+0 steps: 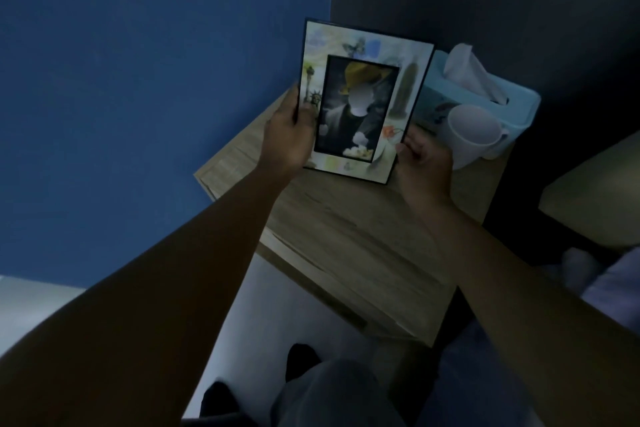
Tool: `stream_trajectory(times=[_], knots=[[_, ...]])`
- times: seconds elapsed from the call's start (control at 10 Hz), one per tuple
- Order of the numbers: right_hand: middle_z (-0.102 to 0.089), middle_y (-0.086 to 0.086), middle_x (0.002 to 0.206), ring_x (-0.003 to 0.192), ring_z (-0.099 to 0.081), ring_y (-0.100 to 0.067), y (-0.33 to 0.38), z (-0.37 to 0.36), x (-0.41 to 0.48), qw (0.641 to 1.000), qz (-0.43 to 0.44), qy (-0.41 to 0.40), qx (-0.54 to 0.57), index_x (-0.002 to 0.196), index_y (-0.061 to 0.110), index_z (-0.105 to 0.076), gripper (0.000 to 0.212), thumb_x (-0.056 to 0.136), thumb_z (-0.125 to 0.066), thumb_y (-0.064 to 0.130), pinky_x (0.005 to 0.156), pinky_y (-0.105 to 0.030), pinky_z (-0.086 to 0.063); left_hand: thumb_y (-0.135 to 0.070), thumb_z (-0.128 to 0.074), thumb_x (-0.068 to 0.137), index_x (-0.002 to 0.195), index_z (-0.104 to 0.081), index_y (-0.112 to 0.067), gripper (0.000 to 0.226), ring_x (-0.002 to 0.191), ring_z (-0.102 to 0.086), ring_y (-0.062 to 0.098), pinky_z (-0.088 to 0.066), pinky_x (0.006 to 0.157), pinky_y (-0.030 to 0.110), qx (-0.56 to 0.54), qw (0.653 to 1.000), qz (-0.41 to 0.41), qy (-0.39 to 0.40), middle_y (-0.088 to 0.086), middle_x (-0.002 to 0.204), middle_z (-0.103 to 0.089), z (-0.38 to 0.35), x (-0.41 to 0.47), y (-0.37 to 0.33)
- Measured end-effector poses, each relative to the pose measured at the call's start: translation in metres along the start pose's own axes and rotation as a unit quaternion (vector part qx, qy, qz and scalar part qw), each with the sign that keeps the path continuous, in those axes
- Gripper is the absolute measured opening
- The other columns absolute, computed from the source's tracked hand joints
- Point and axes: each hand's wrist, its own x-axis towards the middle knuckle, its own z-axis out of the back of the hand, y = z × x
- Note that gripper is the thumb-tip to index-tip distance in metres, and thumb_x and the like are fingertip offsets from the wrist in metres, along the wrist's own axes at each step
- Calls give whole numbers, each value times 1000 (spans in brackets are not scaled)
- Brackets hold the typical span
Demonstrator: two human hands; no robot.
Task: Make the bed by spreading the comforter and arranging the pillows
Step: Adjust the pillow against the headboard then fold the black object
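A decorated picture frame [363,45] with a photo in its middle stands tilted over a wooden bedside table [346,236]. My left hand [289,135] grips the frame's left edge, thumb on the front. My right hand [424,163] holds its lower right corner. At the right edge shows a light corner of the bed [595,198], with bluish-white bedding [616,284] below it. No pillow is clearly in view.
A white mug [474,135] stands just right of the frame, touching distance from my right hand. Behind it sits a light blue tissue box [519,97] with a tissue sticking up. A blue wall [156,97] is to the left, a dark wall behind. My legs are at the bottom.
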Motion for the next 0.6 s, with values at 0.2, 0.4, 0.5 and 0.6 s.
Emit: stream_trajectory(times=[0.2,0.4,0.5,0.6], knots=[[-70,3,119,110,-63,-1,-9,0,-6,1000,14,7,-8,128,13,-66,42,97,-45,-5,96,-14,-49,-26,-37,106,155,-26,-20,51,82,-54,-23,-42,71,2,8,1000,23,-9,-21,99,-54,-10,-8,8],[-68,0,120,107,-59,0,-15,-3,-4,998,13,7,-56,132,7,-63,38,100,-43,2,85,3,-37,-34,-33,106,157,-6,-24,58,115,-55,16,-37,87,20,22,999,28,26,3,146,-48,-11,-13,3],[-66,2,94,77,-54,3,-16,-3,-6,994,8,11,-106,129,0,-61,33,103,-42,4,66,5,-30,-36,-28,106,156,8,-23,63,122,-54,29,-40,95,28,51,996,45,64,14,150,-43,-9,-14,0],[-68,-14,115,83,-56,-6,-7,-3,-16,992,-4,15,-124,138,4,-54,38,104,-37,6,67,-4,-36,-38,-29,106,154,17,-16,70,124,-55,28,-38,106,33,65,990,83,91,21,158,-27,0,-16,-12]])
